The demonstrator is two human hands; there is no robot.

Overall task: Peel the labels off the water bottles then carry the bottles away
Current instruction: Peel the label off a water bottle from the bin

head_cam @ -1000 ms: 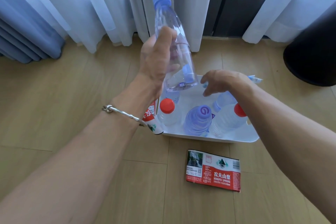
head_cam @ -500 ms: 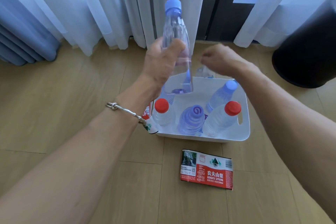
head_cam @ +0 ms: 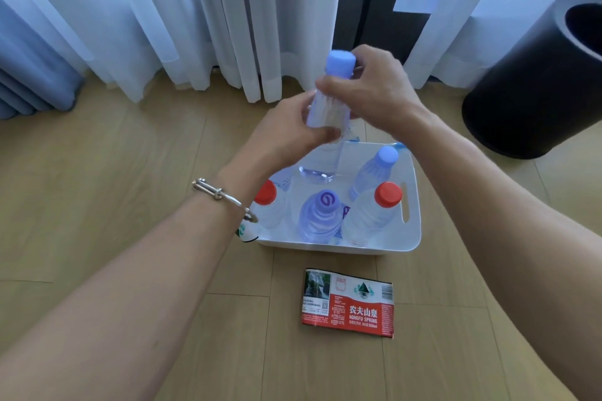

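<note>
I hold a clear water bottle with a light blue cap (head_cam: 329, 107) upright above the white bin (head_cam: 413, 205). My left hand (head_cam: 286, 133) grips its middle from the left. My right hand (head_cam: 374, 91) clasps its upper part just under the cap. Inside the bin stand two red-capped bottles (head_cam: 371, 215) (head_cam: 270, 205), a blue-capped bottle (head_cam: 374, 172) and a bottle with a purple swirl on its cap (head_cam: 321, 218). A peeled red and white label (head_cam: 348, 301) lies flat on the floor in front of the bin.
Another peeled label (head_cam: 246, 233) pokes out at the bin's left front corner. A black round bin (head_cam: 534, 85) stands at the right. White sheer curtains (head_cam: 195, 16) and a dark door frame (head_cam: 368, 3) close off the back. Wooden floor surrounds the bin.
My right hand rose from the bin and took hold of the bottle near its cap. The bottle came lower and closer in the view, still in my left hand.
</note>
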